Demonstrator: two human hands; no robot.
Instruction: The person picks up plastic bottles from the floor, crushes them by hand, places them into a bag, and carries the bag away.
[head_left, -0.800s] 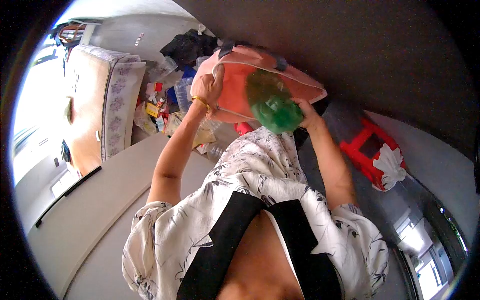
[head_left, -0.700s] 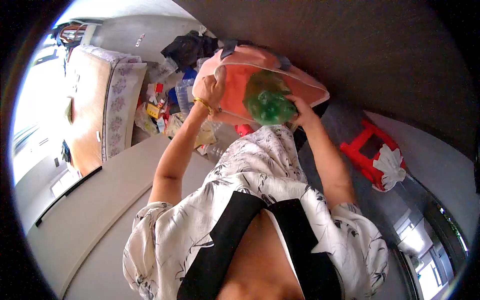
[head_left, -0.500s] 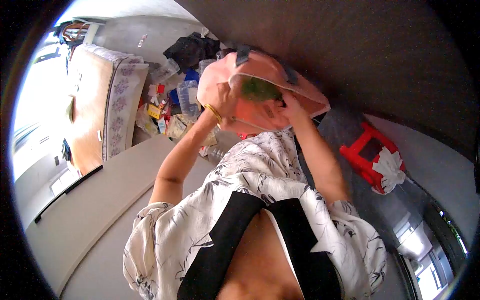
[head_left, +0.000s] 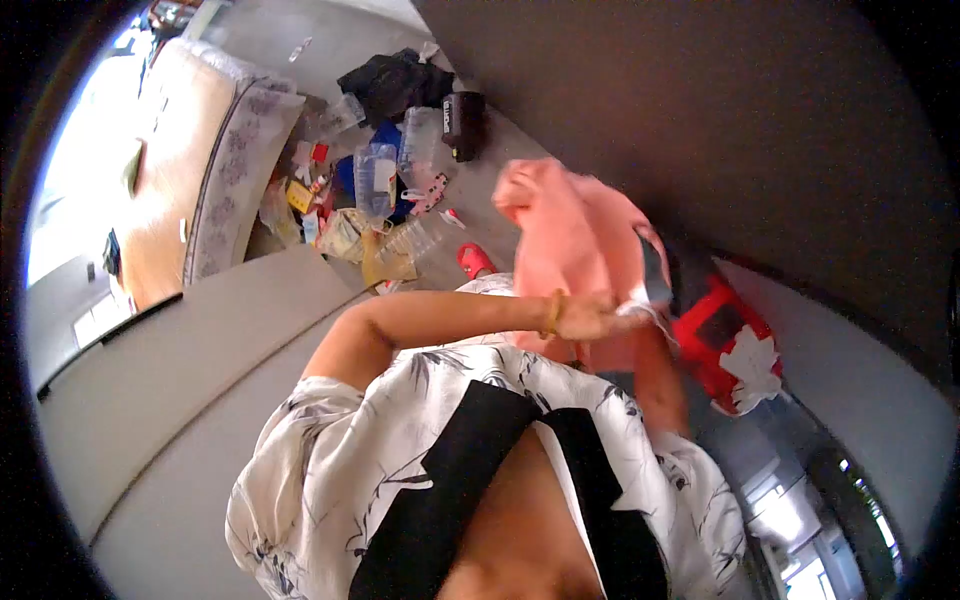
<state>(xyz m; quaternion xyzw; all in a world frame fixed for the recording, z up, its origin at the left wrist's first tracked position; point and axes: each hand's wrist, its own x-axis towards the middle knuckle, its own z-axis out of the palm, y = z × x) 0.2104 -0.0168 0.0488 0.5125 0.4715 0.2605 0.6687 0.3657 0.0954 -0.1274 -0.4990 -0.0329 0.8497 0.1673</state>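
A pink fabric bag (head_left: 575,230) with dark grey strap patches hangs in front of my body, tilted to the right and blurred by motion. My left hand (head_left: 590,318), with a yellow bracelet at the wrist, reaches across and has its fingers closed at the bag's white-trimmed edge. My right forearm (head_left: 660,385) rises toward the same edge; the hand itself is hidden behind or inside the bag, so its fingers do not show. What the bag contains is out of sight.
Plastic bottles (head_left: 375,180), a black bag (head_left: 395,85), a dark cylinder (head_left: 463,125) and other litter cover the floor ahead. A red stool (head_left: 720,335) stands right, near a dark panel (head_left: 680,110). A bed (head_left: 215,180) and white cabinet (head_left: 200,390) are left.
The bag has swung right and closer to my body, and its opening and green contents no longer show. My left hand has crossed rightward; my right hand has become hidden.
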